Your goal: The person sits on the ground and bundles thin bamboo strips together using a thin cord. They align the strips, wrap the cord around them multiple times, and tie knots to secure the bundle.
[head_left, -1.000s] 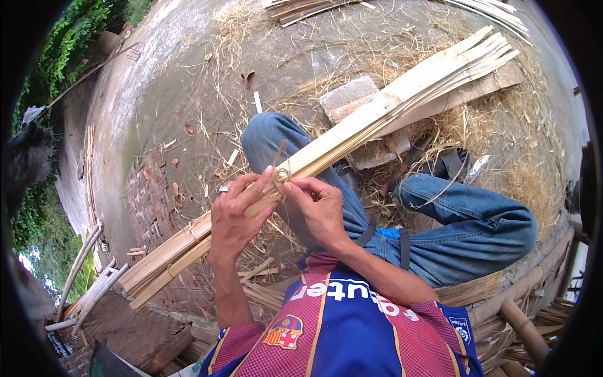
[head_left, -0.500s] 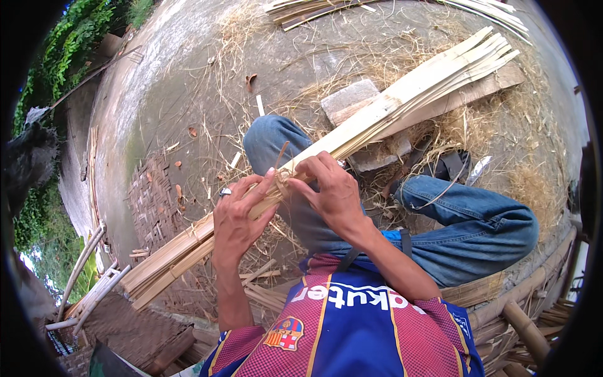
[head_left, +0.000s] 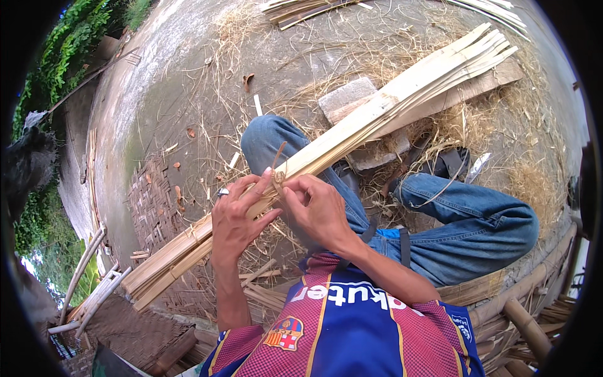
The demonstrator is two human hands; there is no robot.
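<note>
A long bundle of pale split-bamboo strips (head_left: 370,117) slants across my lap, from low on the left to high on the right. Around its middle runs a thin fibre tie (head_left: 279,178) with a small twisted knot, one loose brown end sticking up. My left hand (head_left: 235,217), a ring on one finger, grips the bundle just left of the knot, index fingertip pressed beside it. With thumb and finger together, my right hand (head_left: 319,210) pinches the tie at the knot's right side. A second tie (head_left: 196,235) circles the bundle's lower left part.
The bundle's far half rests over a concrete block (head_left: 347,97) and a wooden board (head_left: 449,100). Fibre shavings (head_left: 468,129) litter the concrete floor. More strips (head_left: 308,9) lie at the far edge. A worn woven mat (head_left: 154,201) is at left, bamboo poles (head_left: 524,327) at lower right.
My right hand has shifted slightly left and down, its fingers curling in closer at the knot. The left hand stays almost in place on the bundle.
</note>
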